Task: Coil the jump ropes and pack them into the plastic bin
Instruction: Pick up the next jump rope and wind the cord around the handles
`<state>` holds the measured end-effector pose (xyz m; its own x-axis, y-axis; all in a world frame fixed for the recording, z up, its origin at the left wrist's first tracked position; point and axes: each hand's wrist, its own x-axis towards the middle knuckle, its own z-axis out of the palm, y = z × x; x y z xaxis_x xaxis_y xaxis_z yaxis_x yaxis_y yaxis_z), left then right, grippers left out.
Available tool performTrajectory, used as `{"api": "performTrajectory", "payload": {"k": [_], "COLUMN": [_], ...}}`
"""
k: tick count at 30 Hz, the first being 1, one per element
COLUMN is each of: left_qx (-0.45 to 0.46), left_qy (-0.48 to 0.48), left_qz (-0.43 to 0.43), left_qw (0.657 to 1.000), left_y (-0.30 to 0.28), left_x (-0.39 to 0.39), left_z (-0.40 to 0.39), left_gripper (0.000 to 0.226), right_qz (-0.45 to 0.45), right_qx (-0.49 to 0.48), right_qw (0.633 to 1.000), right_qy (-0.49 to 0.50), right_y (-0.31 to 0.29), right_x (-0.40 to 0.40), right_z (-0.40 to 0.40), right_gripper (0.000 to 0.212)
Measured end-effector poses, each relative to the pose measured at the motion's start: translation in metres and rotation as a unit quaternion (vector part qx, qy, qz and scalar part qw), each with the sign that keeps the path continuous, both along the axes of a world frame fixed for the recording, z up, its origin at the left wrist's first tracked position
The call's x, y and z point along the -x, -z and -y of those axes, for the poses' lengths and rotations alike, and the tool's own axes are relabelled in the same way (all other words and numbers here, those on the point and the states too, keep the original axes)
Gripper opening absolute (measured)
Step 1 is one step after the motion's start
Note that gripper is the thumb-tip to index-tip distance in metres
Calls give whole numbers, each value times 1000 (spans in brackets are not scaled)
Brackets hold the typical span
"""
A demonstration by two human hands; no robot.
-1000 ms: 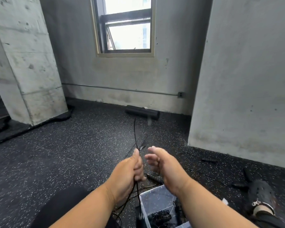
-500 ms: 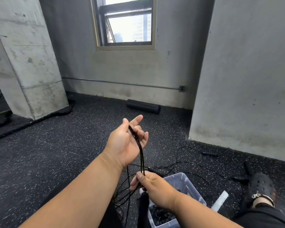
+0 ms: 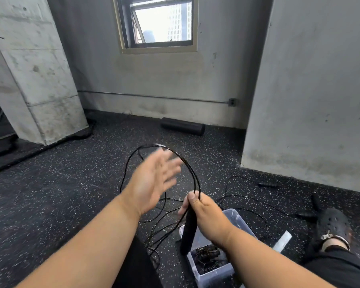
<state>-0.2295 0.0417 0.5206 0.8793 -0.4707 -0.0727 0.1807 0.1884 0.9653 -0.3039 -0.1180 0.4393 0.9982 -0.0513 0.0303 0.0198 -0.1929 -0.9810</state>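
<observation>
Right hand [image 3: 206, 213] grips one looped jump rope [image 3: 192, 173]; left hand [image 3: 152, 181] open. Coiled ropes [image 3: 206, 256] fill the bin [image 3: 214, 275] below; loose cords remain.

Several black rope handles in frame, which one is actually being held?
The handle gripped by the right hand, hanging over the bin. The other handles, like one near the wall, lie on the floor.

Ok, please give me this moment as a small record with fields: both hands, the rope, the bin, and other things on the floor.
left hand: left hand open, fingers spread, motion-blurred, inside the rope loop
right hand: right hand grips the black handle and rope strands together
rope: jump rope arcs in a loop above both hands; loose strands trail on the floor
bin: plastic bin below the right hand, dark coiled things inside
floor: foam roller by the far wall; another handle at right
</observation>
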Motion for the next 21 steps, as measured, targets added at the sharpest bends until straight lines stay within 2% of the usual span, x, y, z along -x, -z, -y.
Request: {"api": "performTrajectory", "payload": {"k": [2, 3, 5, 6, 9, 10, 11, 14, 16, 17, 19, 21], "left_qx": [-135, -236, -434, -492, -575, -579, -553, -350, -203, -128, 21, 118], "left_qy": [90, 164, 276, 274, 192, 162, 137, 82, 49, 48, 68, 66], "left_qz": [28, 72, 186, 178, 197, 209, 211, 135, 87, 62, 17, -7], "left_qw": [986, 955, 837, 807, 770, 771, 794, 923, 974, 989, 997, 991], "left_y": [45, 66, 98, 105, 90, 76, 64, 17, -12, -27, -51, -69], "left_x": [13, 17, 18, 17, 12, 11, 7, 7, 7, 8, 7, 2], "left_z": [-1, 0, 1, 2, 1, 1, 1, 10, 20, 26, 36, 43], "left_gripper": [44, 38, 31, 29, 36, 37, 37, 40, 43, 44, 43, 41], "right_qz": [29, 40, 47, 49, 58, 54, 47, -1, -31, -38, -36, -47], "right_qx": [-16, -32, -78, -86, -68, -64, -60, -34, -34, -23, 25, 75], "right_qw": [999, 998, 996, 995, 995, 995, 996, 999, 997, 995, 988, 982], "right_qy": [15, 20, 26, 32, 51, 54, 48, -8, -62, -91, -147, -169], "right_y": [-15, -21, -31, -34, -39, -40, -38, -25, -12, -7, -1, 3], "right_x": [-5, -9, -17, -20, -21, -19, -16, -7, 0, 2, 5, 7], "right_z": [9, 13, 20, 23, 33, 37, 40, 43, 34, 28, 14, 4], "right_gripper": [38, 37, 37, 37, 40, 42, 44, 52, 47, 38, 23, 24]}}
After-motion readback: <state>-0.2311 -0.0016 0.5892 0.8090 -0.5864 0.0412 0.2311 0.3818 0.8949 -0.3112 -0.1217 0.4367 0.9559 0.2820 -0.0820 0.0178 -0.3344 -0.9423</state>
